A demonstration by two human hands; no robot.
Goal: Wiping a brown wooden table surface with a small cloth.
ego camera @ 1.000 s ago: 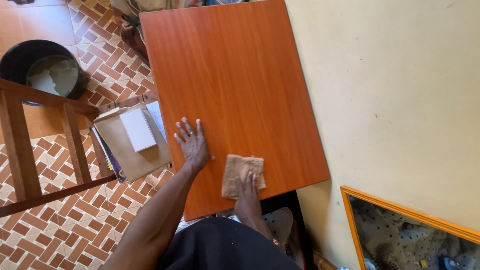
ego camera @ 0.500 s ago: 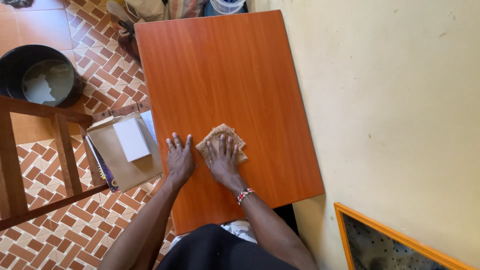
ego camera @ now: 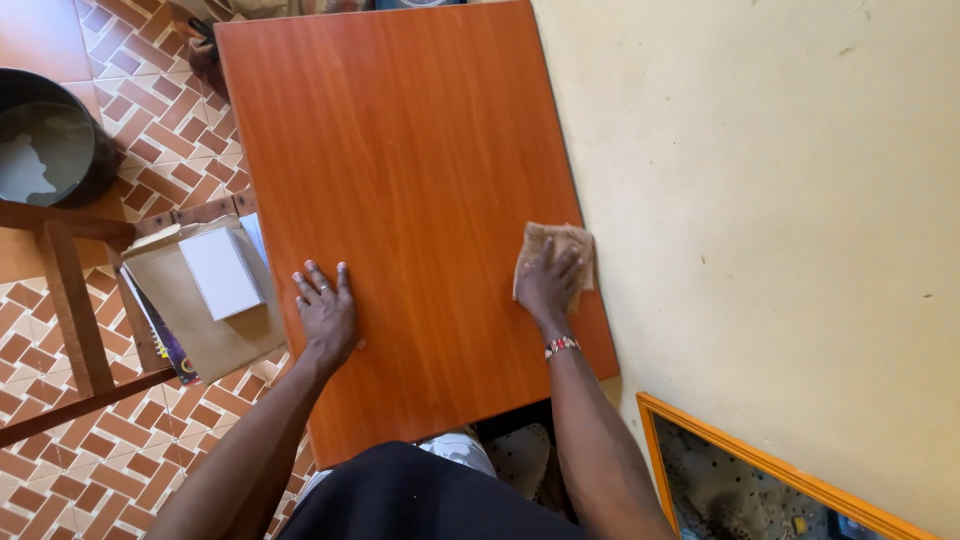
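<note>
While the tan cloth (ego camera: 562, 250) is being pressed flat under the spread right hand (ego camera: 548, 283) at the tabletop's (ego camera: 410, 150) wall-side edge, the left hand (ego camera: 325, 312) is being laid open, empty, near the opposite edge. Cloth risks being pushed off against the wall (ego camera: 760, 200).
</note>
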